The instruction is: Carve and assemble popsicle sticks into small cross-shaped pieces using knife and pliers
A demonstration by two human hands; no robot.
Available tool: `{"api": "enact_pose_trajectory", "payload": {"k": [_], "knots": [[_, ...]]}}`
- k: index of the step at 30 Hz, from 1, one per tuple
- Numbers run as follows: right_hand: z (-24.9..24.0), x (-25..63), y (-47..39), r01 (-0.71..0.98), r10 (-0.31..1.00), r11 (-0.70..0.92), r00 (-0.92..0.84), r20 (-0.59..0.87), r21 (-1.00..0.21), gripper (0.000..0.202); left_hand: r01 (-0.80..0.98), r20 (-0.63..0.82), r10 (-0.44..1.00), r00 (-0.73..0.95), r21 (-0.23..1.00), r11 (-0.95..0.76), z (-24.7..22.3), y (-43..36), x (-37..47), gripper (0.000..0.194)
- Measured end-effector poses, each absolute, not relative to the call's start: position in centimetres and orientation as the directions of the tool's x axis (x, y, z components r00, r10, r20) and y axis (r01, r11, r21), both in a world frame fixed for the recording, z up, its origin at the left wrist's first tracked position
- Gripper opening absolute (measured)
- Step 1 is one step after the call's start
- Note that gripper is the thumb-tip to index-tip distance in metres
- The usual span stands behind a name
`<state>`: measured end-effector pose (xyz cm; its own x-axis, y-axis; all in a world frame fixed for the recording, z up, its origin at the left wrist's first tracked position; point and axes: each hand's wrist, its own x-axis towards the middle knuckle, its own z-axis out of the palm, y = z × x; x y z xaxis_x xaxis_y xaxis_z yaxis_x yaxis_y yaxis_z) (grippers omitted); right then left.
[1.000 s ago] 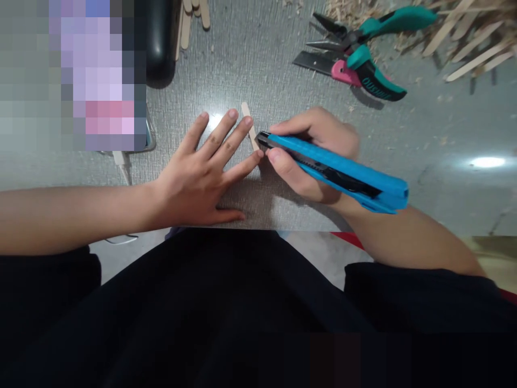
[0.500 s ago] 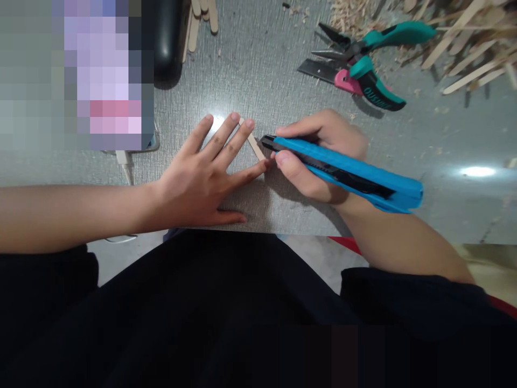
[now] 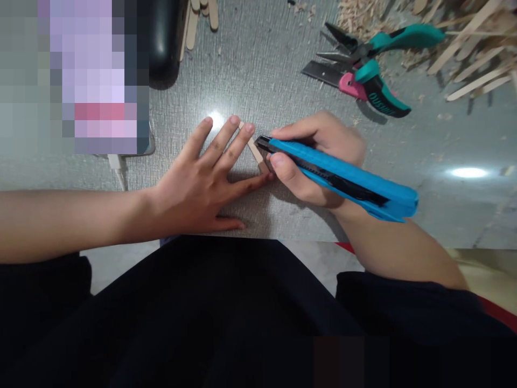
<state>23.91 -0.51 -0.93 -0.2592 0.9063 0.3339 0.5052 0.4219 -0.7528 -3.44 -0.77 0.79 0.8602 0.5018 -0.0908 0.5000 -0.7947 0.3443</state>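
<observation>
Over the slim wooden stick (image 3: pixel 257 153), the left hand (image 3: pixel 197 183) lies palm down with its fingers spread wide, grasping nothing; the middle fingertip rests on the stick's far part and the index fingertip is at its near end. Just right of the stick, the right hand (image 3: pixel 319 140) has a narrow grip on a blue utility knife (image 3: pixel 343 172), thumb and fingers close behind its dark blade (image 3: pixel 263 142). That tip is at the stick's right edge, though whether it touches the wood cannot be told. Within the last second the stick has swung to a stronger slant, and its far end has drawn in beneath the left fingers instead of jutting past them; this probably leaves it steadied at two places, with the middle stretch exposed to the blade. Farther out, beyond the stick and to its right, lie teal-handled pliers (image 3: pixel 407 39) beside a pink-ended tool (image 3: pixel 350 84), then wood shavings (image 3: pixel 359 15) and a loose heap of sticks (image 3: pixel 463 37). Beyond the stick to its left are a black object (image 3: pixel 165 43) and a few more sticks (image 3: pixel 192 32), with a white plug (image 3: pixel 115 161) nearer the left forearm.
</observation>
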Motion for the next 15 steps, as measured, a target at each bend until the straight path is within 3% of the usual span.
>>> {"api": "enact_pose_trajectory", "payload": {"k": [5, 11, 15], "knots": [[-1.4, 23.7, -0.3, 0.432, 0.878, 0.475, -0.299, 0.375, -0.767, 0.020, 0.525, -0.146, 0.511, 0.847, 0.380, -0.762, 1.1, -0.6, -3.2, 0.106], [-1.1, 23.1, 0.1, 0.399, 0.824, 0.563, -0.332, 0.458, -0.724, 0.037, 0.509, -0.145, 0.498, 0.855, 0.414, -0.754, 0.9, -0.2, -3.2, 0.103], [-0.8, 22.8, 0.0, 0.388, 0.825, 0.563, -0.313, 0.470, -0.729, 0.030, 0.501, -0.130, 0.497, 0.858, 0.430, -0.751, 1.0, 0.0, -3.2, 0.102]]}}
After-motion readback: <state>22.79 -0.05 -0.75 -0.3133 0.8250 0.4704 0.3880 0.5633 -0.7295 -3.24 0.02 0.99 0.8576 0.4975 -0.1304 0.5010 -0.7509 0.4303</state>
